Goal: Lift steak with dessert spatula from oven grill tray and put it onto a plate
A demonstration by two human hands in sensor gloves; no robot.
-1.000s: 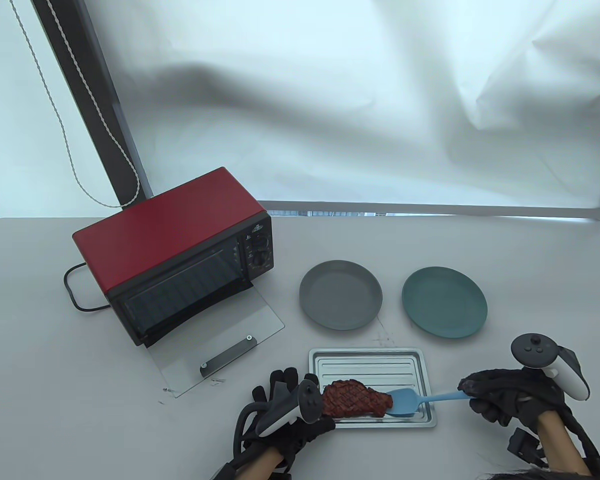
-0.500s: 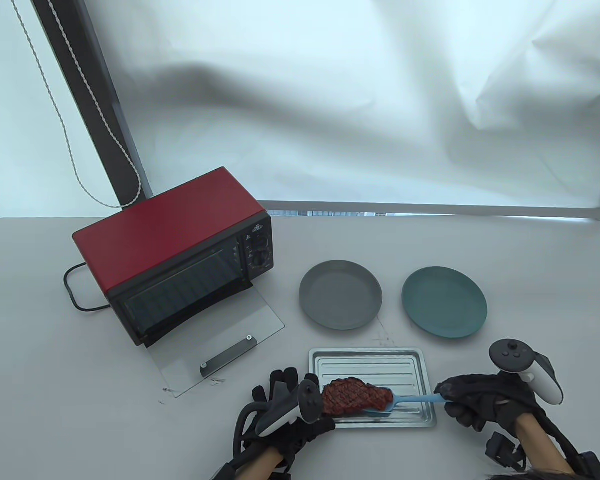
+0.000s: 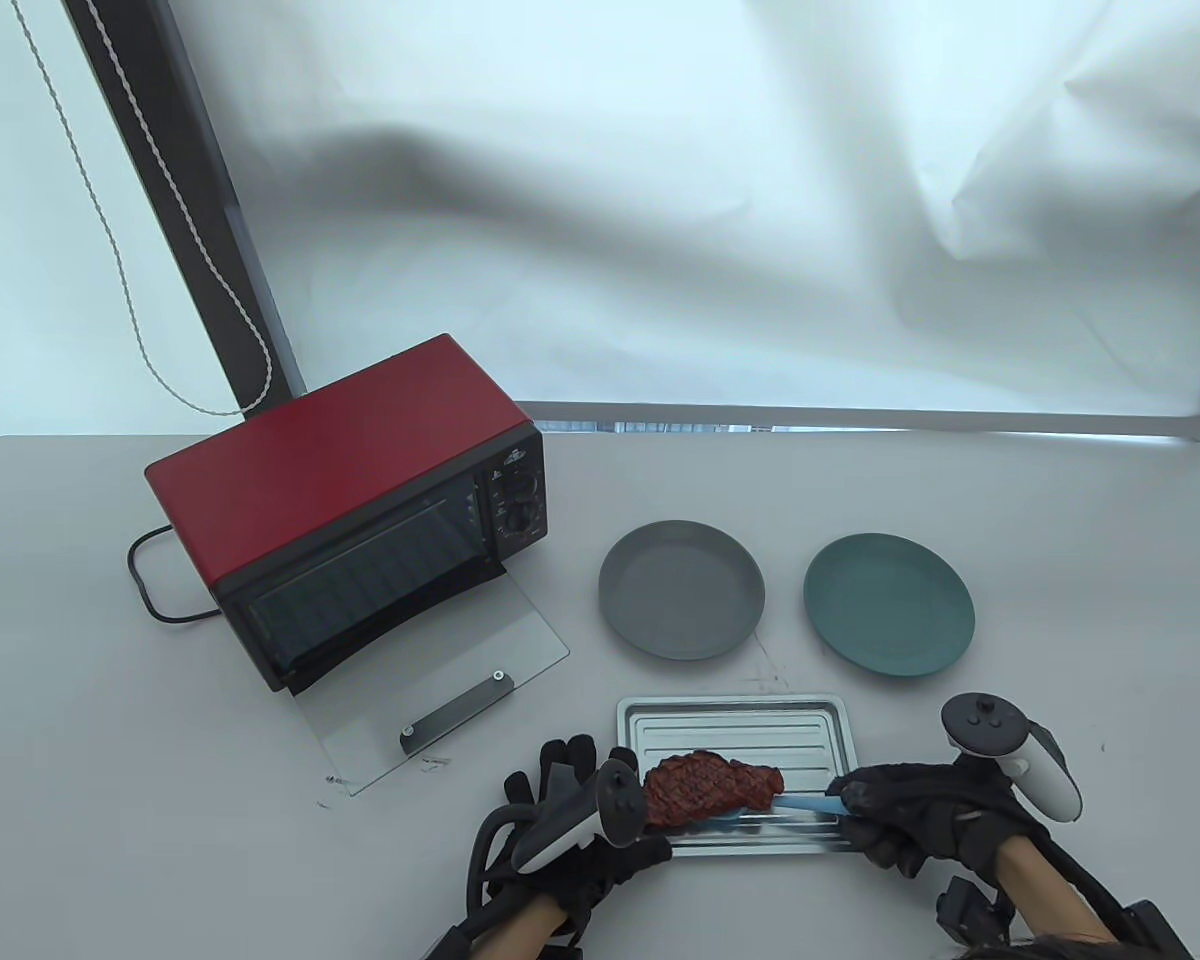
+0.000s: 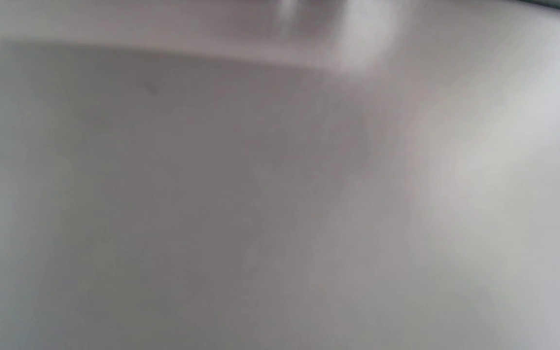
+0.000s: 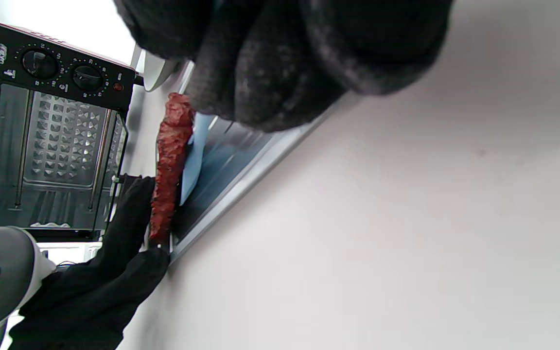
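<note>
A browned steak (image 3: 708, 786) lies on the left part of the silver grill tray (image 3: 740, 725), near the table's front edge. The blade of the blue spatula (image 3: 808, 803) is under the steak's right side; in the right wrist view the spatula blade (image 5: 194, 155) lies against the steak (image 5: 169, 165), which is tipped up off the tray (image 5: 241, 180). My right hand (image 3: 900, 805) grips the spatula handle at the tray's right end. My left hand (image 3: 585, 795) rests at the tray's left edge, fingers straight, touching the steak's far end. The left wrist view is only blurred grey.
A grey plate (image 3: 682, 590) and a teal plate (image 3: 890, 605) sit side by side behind the tray. A red toaster oven (image 3: 360, 500) stands at the left with its glass door (image 3: 440, 690) folded down onto the table and a black cord behind it.
My right hand has moved left along the tray, sliding the spatula blade from beside the steak to underneath it. The left hand has stayed where it was.
</note>
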